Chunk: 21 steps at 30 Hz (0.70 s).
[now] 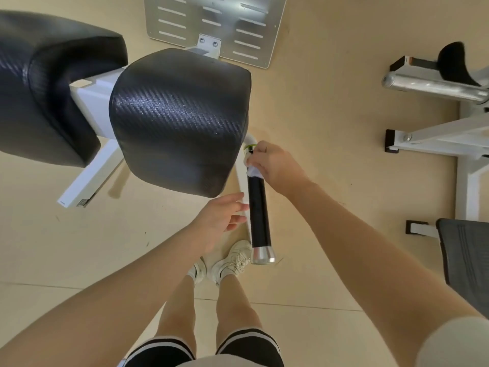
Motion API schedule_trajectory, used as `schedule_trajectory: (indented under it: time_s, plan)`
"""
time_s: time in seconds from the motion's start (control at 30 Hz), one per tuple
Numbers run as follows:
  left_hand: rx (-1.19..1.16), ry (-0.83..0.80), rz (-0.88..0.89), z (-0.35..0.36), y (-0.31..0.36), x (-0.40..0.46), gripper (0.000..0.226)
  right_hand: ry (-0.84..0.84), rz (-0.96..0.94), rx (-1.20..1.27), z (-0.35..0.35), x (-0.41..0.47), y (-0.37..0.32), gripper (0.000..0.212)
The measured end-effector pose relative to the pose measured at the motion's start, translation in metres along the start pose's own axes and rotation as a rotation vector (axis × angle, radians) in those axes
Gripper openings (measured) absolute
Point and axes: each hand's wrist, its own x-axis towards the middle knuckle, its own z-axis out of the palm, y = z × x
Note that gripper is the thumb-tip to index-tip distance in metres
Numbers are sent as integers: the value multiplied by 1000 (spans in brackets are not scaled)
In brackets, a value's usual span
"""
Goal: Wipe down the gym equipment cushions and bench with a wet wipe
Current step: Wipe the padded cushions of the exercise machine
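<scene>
Beside the near right corner of the black seat cushion (180, 120), the right hand (275, 168) is stretched forward on a straight arm, its fingers clenched around a white wet wipe (254, 172) pressed against the upper end of the black handle grip (258, 215). Wipe sits just below a green ring (248, 147) where the grip meets the white tube (242, 176). Left hand (219, 221) is held lower and left of the grip, palm turned inward, fingers released and spread, tips close to the grip but whether touching cannot be told. Grip ends nearest the person in a silver cap (262, 256), above white sneakers (235, 260). Second black cushion (45, 83) lies at far left, apart from the first. White frame leg (87, 178) under the cushions carries a small dark label near its floor end, too blurred to read. Slotted metal footplate (214, 25) sits on the floor beyond the cushions.
</scene>
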Motion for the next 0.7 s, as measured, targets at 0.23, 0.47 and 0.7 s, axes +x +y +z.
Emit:
schedule_trajectory:
  time_s: [0.23,0.47,0.7]
  plan:
    - [-38,-49,22,-3,0,-10,33,-308,-202,-50,-11,-90,-46,16]
    - [-165,-90,-4,-9,-6,-10,37,-164,16,-2,-14,-44,-35,23]
    - [-227,-4,-5,-21,-15,-6,33,-104,75,-402,11,23,-23,19]
